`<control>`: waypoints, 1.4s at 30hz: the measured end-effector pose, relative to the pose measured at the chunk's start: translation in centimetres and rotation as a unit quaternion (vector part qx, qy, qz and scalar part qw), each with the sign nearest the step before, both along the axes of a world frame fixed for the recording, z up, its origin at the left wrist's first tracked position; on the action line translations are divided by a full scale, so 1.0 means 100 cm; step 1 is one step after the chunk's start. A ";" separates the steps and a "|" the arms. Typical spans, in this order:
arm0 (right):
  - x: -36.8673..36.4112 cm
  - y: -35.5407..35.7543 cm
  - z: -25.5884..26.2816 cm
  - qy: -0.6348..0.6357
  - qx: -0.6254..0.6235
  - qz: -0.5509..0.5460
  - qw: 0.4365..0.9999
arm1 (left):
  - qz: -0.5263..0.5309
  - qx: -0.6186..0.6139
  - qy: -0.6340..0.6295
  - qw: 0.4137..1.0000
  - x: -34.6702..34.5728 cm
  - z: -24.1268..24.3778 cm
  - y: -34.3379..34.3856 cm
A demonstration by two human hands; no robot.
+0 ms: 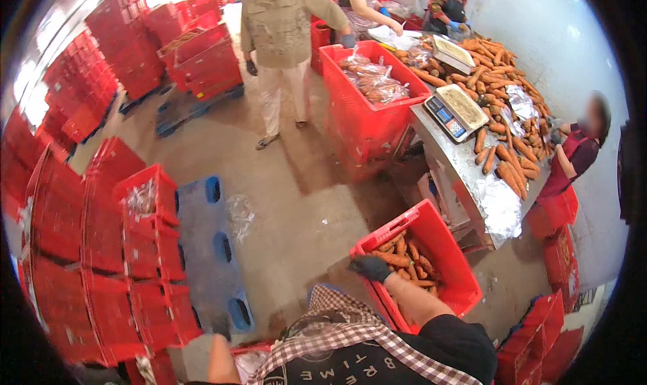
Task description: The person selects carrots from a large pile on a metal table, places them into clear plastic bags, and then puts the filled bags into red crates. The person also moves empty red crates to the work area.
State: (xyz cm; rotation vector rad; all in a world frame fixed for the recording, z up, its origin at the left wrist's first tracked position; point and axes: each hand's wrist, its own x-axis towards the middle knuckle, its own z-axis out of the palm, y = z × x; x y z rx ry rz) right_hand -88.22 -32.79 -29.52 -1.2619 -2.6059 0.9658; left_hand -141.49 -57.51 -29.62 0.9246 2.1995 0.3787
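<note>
A dark glove covers my right hand [370,269], which lies on the near left rim of a red plastic crate [455,269] partly filled with loose carrots [397,258]. The glove hides whether its fingers close around the rim. My left hand [221,324], also in a dark glove, hangs low by the end of a blue plastic pallet [202,248]; it is blurred. Close to my left forearm, partly behind my apron, is another red crate with pale plastic in it [250,362].
Stacked red crates [103,233] line the left side. A person [283,36] stands ahead beside a tall red crate of bagged carrots [376,79]. Several co-workers surround the metal table [447,157], which bears heaped carrots and scales [452,112]. Plastic film [241,215] lies on the floor.
</note>
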 end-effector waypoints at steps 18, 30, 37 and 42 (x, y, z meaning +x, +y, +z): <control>0.137 0.544 0.101 -0.097 0.067 -0.511 0.851 | -0.164 -0.185 -0.071 0.966 -0.029 -0.037 0.408; 0.221 0.664 0.058 -0.348 0.053 0.089 0.932 | 0.111 0.166 -0.248 0.948 0.112 0.112 0.693; 0.371 0.731 -0.109 -0.301 0.065 0.270 0.913 | -0.082 -0.085 -0.153 0.981 0.192 -0.015 0.585; 0.128 0.678 0.087 -0.369 -0.138 0.273 0.878 | -0.010 -0.143 -0.073 0.987 0.164 -0.083 0.389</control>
